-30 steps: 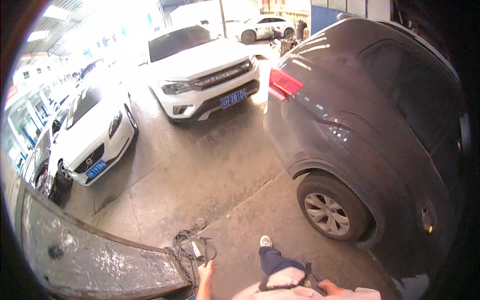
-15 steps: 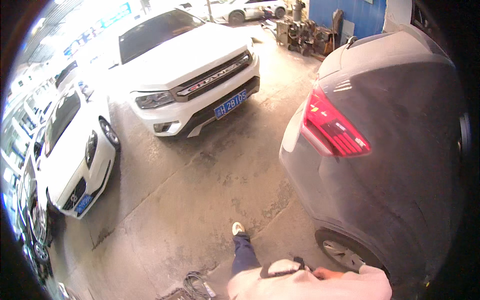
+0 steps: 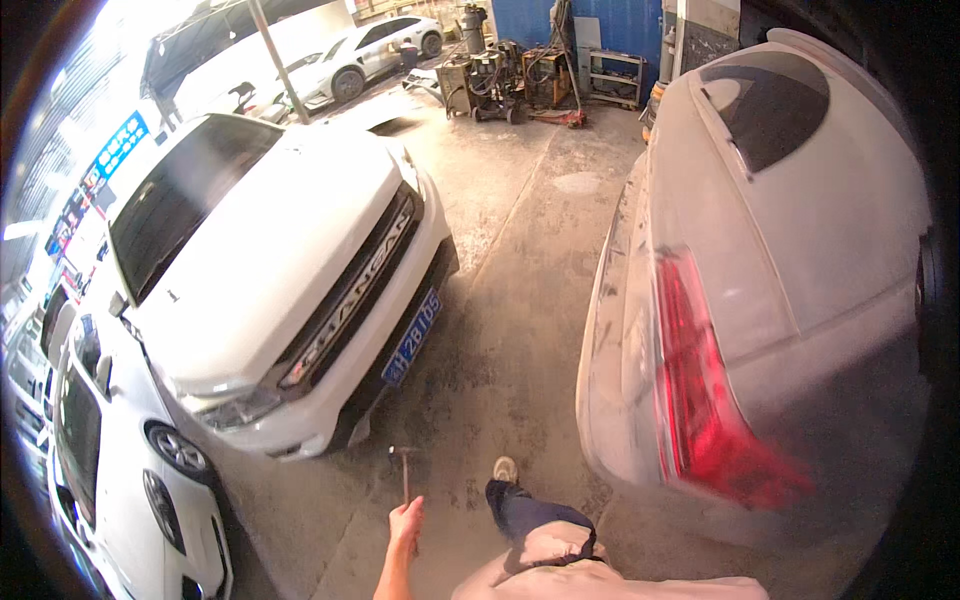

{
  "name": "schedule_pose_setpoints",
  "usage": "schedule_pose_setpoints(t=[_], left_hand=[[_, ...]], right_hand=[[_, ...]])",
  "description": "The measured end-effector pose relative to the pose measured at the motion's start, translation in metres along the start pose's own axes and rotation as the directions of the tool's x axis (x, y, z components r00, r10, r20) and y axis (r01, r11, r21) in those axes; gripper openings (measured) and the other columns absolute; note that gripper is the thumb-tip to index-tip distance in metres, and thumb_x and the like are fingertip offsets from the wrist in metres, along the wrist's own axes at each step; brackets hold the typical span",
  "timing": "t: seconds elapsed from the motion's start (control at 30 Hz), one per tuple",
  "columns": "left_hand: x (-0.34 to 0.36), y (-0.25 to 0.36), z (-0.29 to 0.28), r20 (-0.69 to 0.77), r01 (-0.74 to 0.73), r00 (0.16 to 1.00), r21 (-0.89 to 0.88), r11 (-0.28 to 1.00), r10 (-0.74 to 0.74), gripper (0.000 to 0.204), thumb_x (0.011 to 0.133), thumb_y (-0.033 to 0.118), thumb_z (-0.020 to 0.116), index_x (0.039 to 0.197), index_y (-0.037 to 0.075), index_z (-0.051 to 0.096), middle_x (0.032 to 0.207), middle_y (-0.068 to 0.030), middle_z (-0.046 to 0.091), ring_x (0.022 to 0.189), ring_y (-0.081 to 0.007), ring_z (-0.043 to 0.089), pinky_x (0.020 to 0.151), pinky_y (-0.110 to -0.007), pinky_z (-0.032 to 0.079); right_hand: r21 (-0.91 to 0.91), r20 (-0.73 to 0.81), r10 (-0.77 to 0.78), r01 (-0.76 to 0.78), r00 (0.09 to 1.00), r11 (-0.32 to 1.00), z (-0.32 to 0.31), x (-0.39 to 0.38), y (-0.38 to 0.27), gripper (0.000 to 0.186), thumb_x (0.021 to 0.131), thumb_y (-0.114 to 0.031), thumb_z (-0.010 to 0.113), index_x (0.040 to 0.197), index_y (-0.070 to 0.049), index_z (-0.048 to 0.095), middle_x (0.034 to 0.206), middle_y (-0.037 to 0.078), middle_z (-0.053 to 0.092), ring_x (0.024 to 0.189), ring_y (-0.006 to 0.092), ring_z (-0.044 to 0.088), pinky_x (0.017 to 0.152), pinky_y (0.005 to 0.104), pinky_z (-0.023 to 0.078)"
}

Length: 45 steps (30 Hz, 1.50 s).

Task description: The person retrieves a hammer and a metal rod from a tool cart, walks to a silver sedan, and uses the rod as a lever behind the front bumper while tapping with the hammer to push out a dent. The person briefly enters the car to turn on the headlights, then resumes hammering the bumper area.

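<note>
The left hand, at six o'clock, had its fingers clamped on a slim metal-headed hammer pointing toward twelve, above the concrete floor, between a white SUV at nine o'clock and a dusty grey car at three. The right hand was out of view.

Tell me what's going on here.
A person is walking across a garage floor, one foot forward. Their left hand holds a hammer, head pointing ahead. The right hand is out of view. A white SUV stands to the left, a dusty car with a red tail light to the right.
</note>
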<state>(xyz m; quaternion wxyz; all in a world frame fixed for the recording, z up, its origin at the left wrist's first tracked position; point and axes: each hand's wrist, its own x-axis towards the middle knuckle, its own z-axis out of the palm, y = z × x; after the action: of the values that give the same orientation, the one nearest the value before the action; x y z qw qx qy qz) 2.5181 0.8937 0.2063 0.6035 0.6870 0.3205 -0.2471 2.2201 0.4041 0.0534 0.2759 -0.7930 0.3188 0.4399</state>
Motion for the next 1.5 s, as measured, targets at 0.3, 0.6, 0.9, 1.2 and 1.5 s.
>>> schedule_pose_setpoints(t=[0.3, 0.6, 0.9, 1.2, 1.5], left_hand=[[0.174, 0.286, 0.146, 0.19, -0.006, 0.981, 0.208, 0.978, -0.035, 0.036, 0.085, 0.035, 0.076, 0.067, 0.008, 0.062, 0.057, 0.0018, 0.054, 0.048, -0.0079, 0.045, 0.044, -0.026, 0.032], [0.42, 0.533, 0.263, 0.325, -0.389, 0.914, 0.53, 0.754, 0.243, 0.045, 0.086, 0.047, 0.067, 0.082, 0.003, 0.07, 0.074, -0.0118, 0.069, 0.068, -0.0237, 0.067, 0.065, -0.038, 0.05], [0.588, 0.808, 0.425, 0.551, -0.657, 0.74, 0.467, 0.592, 0.386, 0.048, 0.09, 0.047, 0.064, 0.084, 0.0, 0.065, 0.07, -0.0193, 0.063, 0.066, -0.0315, 0.063, 0.063, -0.043, 0.047], [0.746, 1.003, 0.57, 0.404, -0.645, 0.746, 0.24, 0.726, 0.529, 0.03, 0.095, 0.032, 0.064, 0.092, 0.003, 0.063, 0.07, -0.0155, 0.062, 0.064, -0.0238, 0.06, 0.061, -0.035, 0.047], [0.972, 1.227, 0.608, 0.263, -0.699, 0.704, 0.423, 0.577, 0.66, 0.019, 0.093, 0.026, 0.065, 0.104, 0.011, 0.066, 0.08, -0.0173, 0.067, 0.073, -0.0358, 0.066, 0.065, -0.043, 0.051]], right_hand=[[0.086, -0.173, -0.053, 0.069, 0.983, 0.994, -0.269, 0.126, -0.26, 0.028, 0.088, -0.028, 0.065, 0.09, -0.001, 0.072, 0.087, 0.016, 0.069, 0.084, 0.0305, 0.064, 0.076, 0.0443, 0.049], [0.145, -0.225, 0.091, -0.059, 0.97, 0.988, -0.448, 0.258, -0.446, 0.03, 0.086, -0.029, 0.067, 0.089, 0.0, 0.072, 0.085, 0.019, 0.069, 0.082, 0.035, 0.065, 0.073, 0.0465, 0.05], [0.226, -0.182, 0.351, -0.308, 0.918, 0.924, -0.512, 0.367, -0.554, 0.032, 0.084, -0.031, 0.069, 0.087, 0.001, 0.072, 0.083, 0.022, 0.069, 0.081, 0.0395, 0.067, 0.07, 0.0486, 0.051], [0.274, -0.429, 0.164, -0.045, 0.888, 0.961, -0.92, 0.518, -0.773, 0.031, 0.08, -0.029, 0.072, 0.093, -0.001, 0.069, 0.089, 0.028, 0.067, 0.092, 0.0471, 0.064, 0.075, 0.053, 0.052], [0.003, -0.523, -0.149, 0.176, 0.839, 0.984, -1.232, 0.617, -1.105, 0.03, 0.078, -0.026, 0.073, 0.092, -0.001, 0.066, 0.087, 0.029, 0.066, 0.09, 0.0476, 0.063, 0.075, 0.0544, 0.05]])
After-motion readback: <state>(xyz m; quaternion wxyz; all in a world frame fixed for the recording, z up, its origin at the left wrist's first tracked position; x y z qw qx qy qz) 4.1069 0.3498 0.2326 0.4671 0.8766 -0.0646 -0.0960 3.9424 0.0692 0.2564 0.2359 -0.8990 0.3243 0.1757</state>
